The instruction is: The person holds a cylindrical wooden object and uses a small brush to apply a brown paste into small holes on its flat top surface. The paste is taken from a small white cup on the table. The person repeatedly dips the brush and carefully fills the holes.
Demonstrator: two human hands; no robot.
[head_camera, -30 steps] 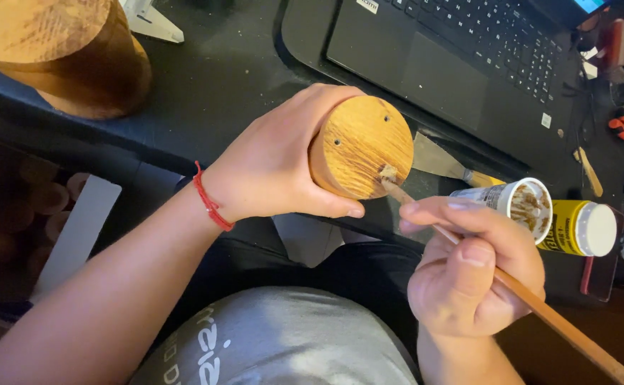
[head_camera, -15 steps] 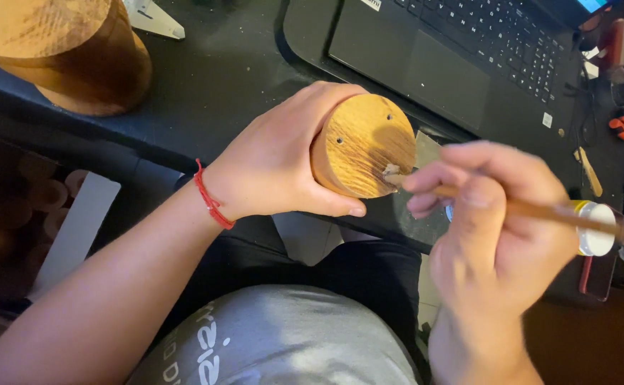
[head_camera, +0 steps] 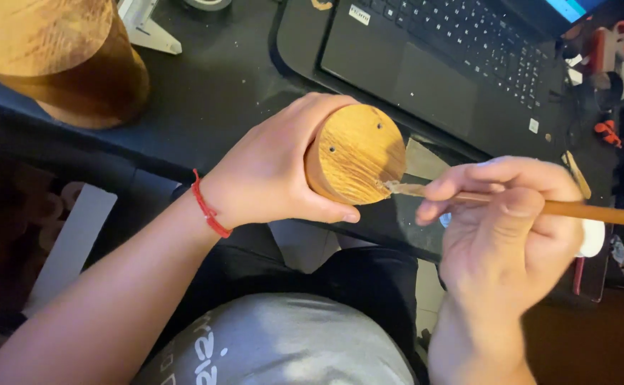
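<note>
My left hand (head_camera: 272, 167) grips a round wooden cylinder (head_camera: 357, 153), its flat end with two small holes turned up toward me. A red cord sits on that wrist. My right hand (head_camera: 508, 221) holds a wooden-handled paintbrush (head_camera: 575, 209) nearly level, its bristle tip touching the lower right edge of the cylinder's end face. A small jar lies behind my right hand, only a white edge (head_camera: 593, 239) of it showing.
A black laptop (head_camera: 447, 64) lies open on the dark desk beyond the hands. A large wooden block (head_camera: 55, 57) stands at the far left. Small red and orange tools (head_camera: 607, 43) crowd the right edge. My lap is under the hands.
My right hand has rolled over, swinging the brush handle from pointing down right to nearly level. It now covers the jar. The cylinder has stayed in place.
</note>
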